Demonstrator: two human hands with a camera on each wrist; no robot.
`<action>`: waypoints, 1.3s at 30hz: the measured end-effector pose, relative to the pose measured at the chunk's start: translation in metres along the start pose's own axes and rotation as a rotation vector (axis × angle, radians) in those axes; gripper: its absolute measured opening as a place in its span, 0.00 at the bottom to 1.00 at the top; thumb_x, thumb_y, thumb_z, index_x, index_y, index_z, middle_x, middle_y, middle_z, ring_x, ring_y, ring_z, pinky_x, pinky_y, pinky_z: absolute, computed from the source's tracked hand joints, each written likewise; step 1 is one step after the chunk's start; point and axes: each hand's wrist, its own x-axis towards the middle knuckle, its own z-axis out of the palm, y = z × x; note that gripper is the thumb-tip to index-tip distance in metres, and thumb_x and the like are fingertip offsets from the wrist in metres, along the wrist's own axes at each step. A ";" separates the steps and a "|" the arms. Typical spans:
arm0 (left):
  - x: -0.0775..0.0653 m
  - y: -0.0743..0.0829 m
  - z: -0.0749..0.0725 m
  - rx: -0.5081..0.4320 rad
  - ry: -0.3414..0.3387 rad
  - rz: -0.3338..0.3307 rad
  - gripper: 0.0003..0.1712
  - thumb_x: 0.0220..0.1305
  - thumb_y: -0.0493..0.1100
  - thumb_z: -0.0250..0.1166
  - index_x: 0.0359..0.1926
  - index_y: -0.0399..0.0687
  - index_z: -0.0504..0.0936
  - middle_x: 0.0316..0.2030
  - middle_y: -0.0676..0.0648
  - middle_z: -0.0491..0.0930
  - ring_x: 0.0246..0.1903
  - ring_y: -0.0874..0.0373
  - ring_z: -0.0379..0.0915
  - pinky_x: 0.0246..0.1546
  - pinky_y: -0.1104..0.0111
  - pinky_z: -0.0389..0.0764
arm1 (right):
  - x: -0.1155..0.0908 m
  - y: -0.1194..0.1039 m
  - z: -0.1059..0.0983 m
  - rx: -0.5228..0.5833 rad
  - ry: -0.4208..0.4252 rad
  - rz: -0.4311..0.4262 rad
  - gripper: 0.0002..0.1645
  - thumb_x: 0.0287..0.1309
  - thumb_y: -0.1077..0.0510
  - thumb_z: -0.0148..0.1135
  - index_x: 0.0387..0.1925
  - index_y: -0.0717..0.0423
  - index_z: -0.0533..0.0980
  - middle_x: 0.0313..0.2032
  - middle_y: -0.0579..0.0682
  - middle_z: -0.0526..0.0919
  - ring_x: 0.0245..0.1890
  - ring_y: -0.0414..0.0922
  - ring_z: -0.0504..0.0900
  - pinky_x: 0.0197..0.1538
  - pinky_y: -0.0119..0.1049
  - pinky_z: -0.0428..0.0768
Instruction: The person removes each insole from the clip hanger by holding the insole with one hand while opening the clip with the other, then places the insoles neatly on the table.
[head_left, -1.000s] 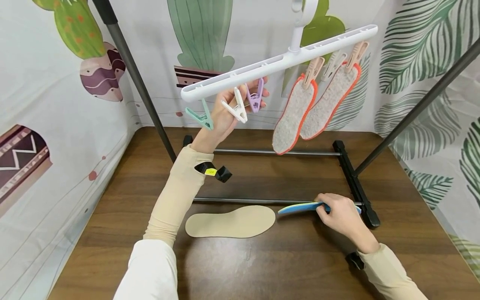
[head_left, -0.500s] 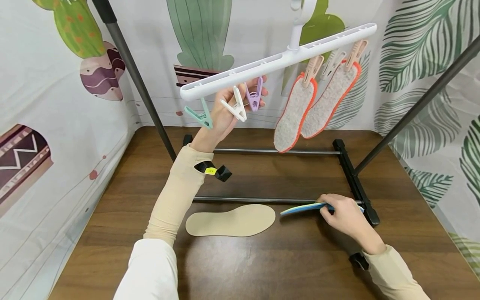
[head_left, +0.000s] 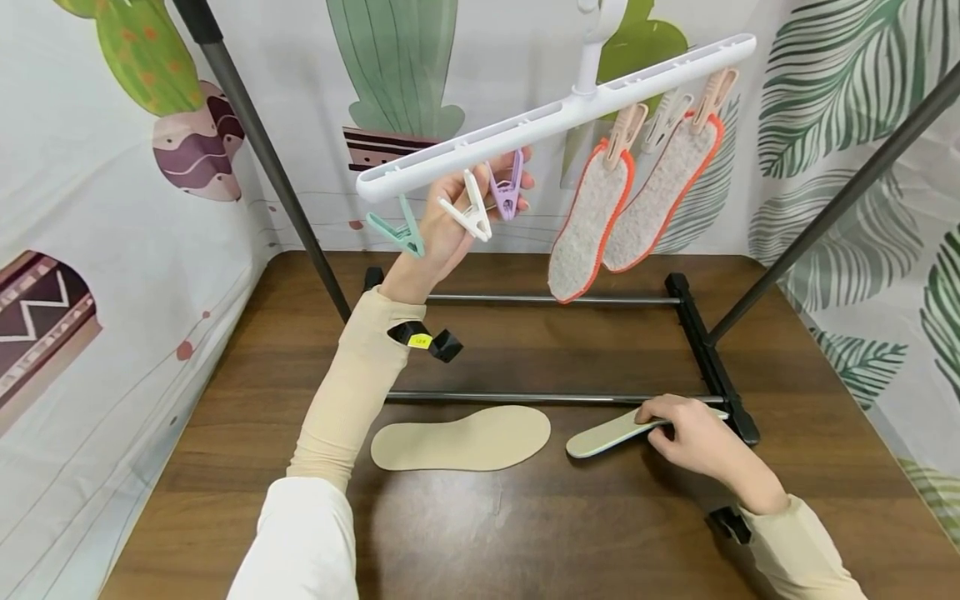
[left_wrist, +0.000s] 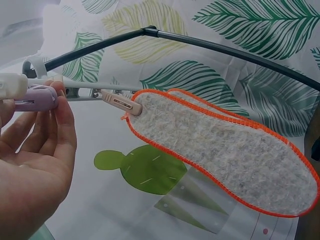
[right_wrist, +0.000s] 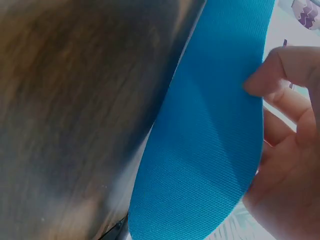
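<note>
My left hand [head_left: 441, 242] is raised under the white hanger bar [head_left: 555, 118] and pinches a purple clothespin [head_left: 507, 187]. A white clothespin [head_left: 471, 208] hangs just in front of that hand, and a green clothespin [head_left: 399, 229] hangs left of it. Low on the right, my right hand [head_left: 697, 442] grips an insole [head_left: 609, 435] by its long edge, held tilted near the table. Its beige face shows in the head view, while its blue underside [right_wrist: 210, 130] fills the right wrist view. Another beige insole [head_left: 461, 439] lies flat on the table, left of it.
Two grey felt insoles with orange edging [head_left: 588, 229] hang from beige clothespins [head_left: 626, 133] on the bar's right half. An unused white clothespin [head_left: 666, 121] hangs between them. The rack's black foot [head_left: 708, 358] and lower rails [head_left: 525, 398] rest on the wooden table [head_left: 480, 533].
My right hand has shifted slightly right and tilted the insole, so its beige face shows now instead of the blue side. The left hand keeps its pinch on the purple clothespin.
</note>
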 end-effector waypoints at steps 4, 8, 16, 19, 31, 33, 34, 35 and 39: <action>0.000 0.000 0.000 -0.018 0.001 0.000 0.25 0.71 0.31 0.35 0.65 0.20 0.59 0.50 0.45 0.81 0.43 0.54 0.79 0.44 0.64 0.82 | -0.003 0.000 -0.003 0.029 -0.070 0.035 0.21 0.33 0.74 0.63 0.30 0.47 0.80 0.33 0.39 0.83 0.32 0.37 0.81 0.31 0.32 0.78; 0.000 -0.002 0.001 -0.032 0.003 0.002 0.26 0.71 0.31 0.35 0.65 0.20 0.58 0.50 0.45 0.80 0.43 0.54 0.79 0.43 0.65 0.82 | -0.006 0.001 -0.004 0.034 -0.136 0.068 0.22 0.33 0.72 0.64 0.31 0.44 0.78 0.34 0.36 0.80 0.32 0.33 0.77 0.29 0.28 0.73; -0.002 -0.004 0.000 -0.039 0.010 -0.007 0.26 0.71 0.31 0.36 0.66 0.20 0.57 0.50 0.46 0.81 0.43 0.55 0.79 0.43 0.66 0.82 | -0.009 0.006 0.001 0.025 -0.204 0.001 0.25 0.27 0.73 0.65 0.30 0.45 0.74 0.33 0.35 0.74 0.33 0.31 0.68 0.32 0.29 0.70; -0.002 -0.003 0.000 -0.041 0.011 -0.010 0.26 0.71 0.31 0.36 0.66 0.21 0.58 0.50 0.46 0.81 0.42 0.55 0.79 0.43 0.66 0.82 | -0.010 0.006 0.002 0.039 -0.231 -0.010 0.27 0.26 0.75 0.66 0.30 0.46 0.74 0.34 0.36 0.73 0.34 0.33 0.66 0.33 0.29 0.68; -0.001 -0.001 0.001 -0.038 0.014 -0.016 0.25 0.71 0.30 0.36 0.66 0.22 0.59 0.50 0.45 0.81 0.43 0.54 0.79 0.43 0.65 0.82 | -0.008 0.002 0.002 0.059 -0.268 -0.009 0.28 0.26 0.73 0.71 0.32 0.48 0.72 0.37 0.38 0.73 0.39 0.39 0.71 0.39 0.38 0.74; -0.001 -0.001 0.001 -0.040 0.014 -0.018 0.25 0.71 0.31 0.36 0.66 0.22 0.58 0.50 0.45 0.81 0.42 0.54 0.79 0.43 0.65 0.82 | -0.007 0.002 0.002 0.060 -0.276 -0.008 0.28 0.27 0.72 0.73 0.32 0.48 0.72 0.37 0.39 0.73 0.39 0.40 0.71 0.40 0.38 0.74; -0.001 -0.001 0.001 -0.039 0.015 -0.019 0.25 0.71 0.31 0.36 0.66 0.22 0.58 0.50 0.46 0.81 0.42 0.55 0.79 0.43 0.66 0.82 | -0.007 0.002 0.001 0.058 -0.276 -0.008 0.27 0.27 0.71 0.73 0.32 0.48 0.72 0.37 0.39 0.73 0.40 0.40 0.71 0.40 0.38 0.74; -0.001 0.000 0.001 -0.038 0.015 -0.019 0.25 0.72 0.31 0.35 0.66 0.22 0.58 0.50 0.47 0.81 0.42 0.55 0.79 0.43 0.66 0.82 | -0.006 0.002 0.001 0.056 -0.277 -0.009 0.27 0.27 0.71 0.74 0.32 0.48 0.72 0.37 0.39 0.73 0.40 0.40 0.71 0.40 0.38 0.74; -0.001 -0.001 0.001 -0.037 0.017 -0.016 0.25 0.72 0.31 0.35 0.66 0.21 0.58 0.49 0.48 0.82 0.42 0.54 0.79 0.43 0.66 0.82 | -0.006 0.002 0.001 0.047 -0.272 -0.015 0.26 0.29 0.69 0.75 0.32 0.47 0.73 0.36 0.39 0.73 0.40 0.39 0.72 0.41 0.38 0.75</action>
